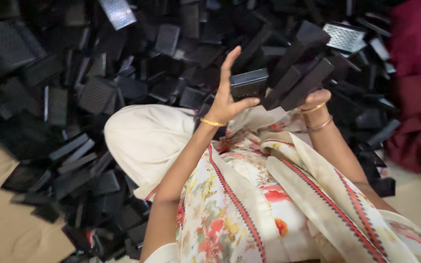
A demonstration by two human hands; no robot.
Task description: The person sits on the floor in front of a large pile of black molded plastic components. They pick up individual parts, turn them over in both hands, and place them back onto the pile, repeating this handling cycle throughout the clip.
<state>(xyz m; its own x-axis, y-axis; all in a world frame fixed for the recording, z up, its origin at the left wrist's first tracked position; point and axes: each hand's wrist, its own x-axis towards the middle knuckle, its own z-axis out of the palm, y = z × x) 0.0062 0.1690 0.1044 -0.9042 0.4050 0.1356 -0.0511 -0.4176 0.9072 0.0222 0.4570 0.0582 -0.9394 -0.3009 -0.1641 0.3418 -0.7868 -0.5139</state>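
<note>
My left hand is raised with its fingers pointing up and its thumb under a small black rectangular case, which it holds at one end. My right hand is mostly hidden behind a stack of several long black cases that it grips, tilted up to the right. The single case sits just left of the stack, close to touching it. Gold bangles ring both wrists. A cream scarf with a red border and floral clothing cover my lap below the arms.
A large heap of black cases and perforated black trays covers the floor ahead and to the left. Two silvery perforated trays lie in it. Dark red cloth is at the right. Brown cardboard shows at lower left.
</note>
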